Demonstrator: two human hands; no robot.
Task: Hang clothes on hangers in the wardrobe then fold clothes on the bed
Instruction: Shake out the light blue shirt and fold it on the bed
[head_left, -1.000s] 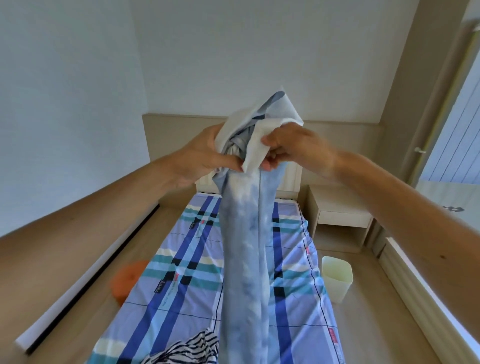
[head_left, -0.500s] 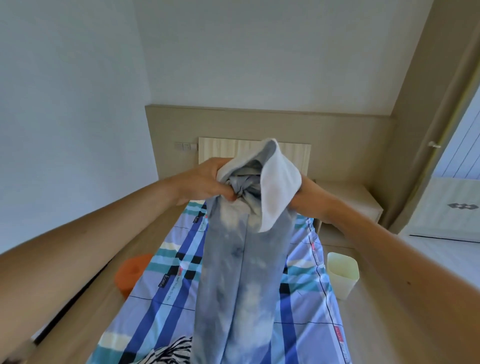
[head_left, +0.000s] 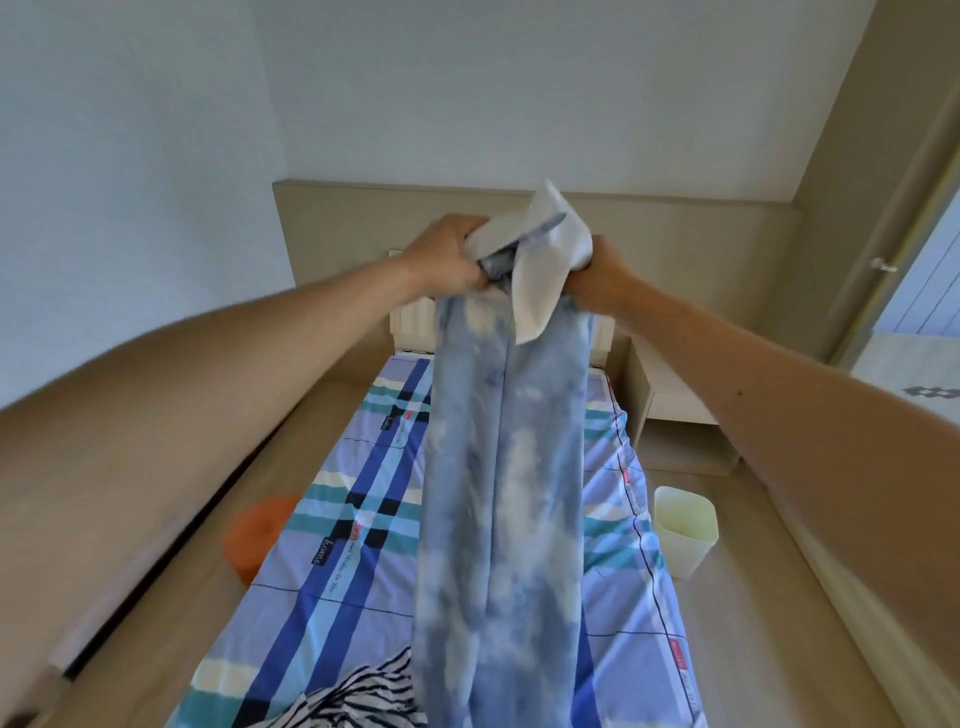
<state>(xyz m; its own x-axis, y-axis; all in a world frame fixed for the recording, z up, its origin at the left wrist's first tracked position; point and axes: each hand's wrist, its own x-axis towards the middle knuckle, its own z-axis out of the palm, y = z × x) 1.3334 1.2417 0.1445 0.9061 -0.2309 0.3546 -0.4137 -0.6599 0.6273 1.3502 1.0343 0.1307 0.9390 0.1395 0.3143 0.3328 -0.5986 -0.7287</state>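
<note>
Blue, bleach-mottled fabric fills the centre of the head view. The trousers (head_left: 504, 493) hang lengthwise from upper centre to the bottom edge, above the bed (head_left: 332, 582). The left hand (head_left: 447, 257) is curled tight round the bunched waist on its left side. The right hand (head_left: 602, 280) grips the waist on the right, its fingers mostly hidden behind the cloth. A white pocket lining (head_left: 540, 280) flops out between the two hands.

Containers: a pale yellow bin (head_left: 685, 535) stands upright on the floor at right centre, just beside the bed's right edge. Only its inner wall shows, so its contents cannot be determined. The nightstand (head_left: 670, 400) above it in the frame has an open lower compartment, in shadow.

Edges and room: an orange object (head_left: 254, 535) lies on the floor against the bed's left edge. A striped garment (head_left: 358, 691) lies on the plaid sheet at bottom centre, beside the hanging trouser legs. A strip of floor runs along the bed's right side, below the bin.
</note>
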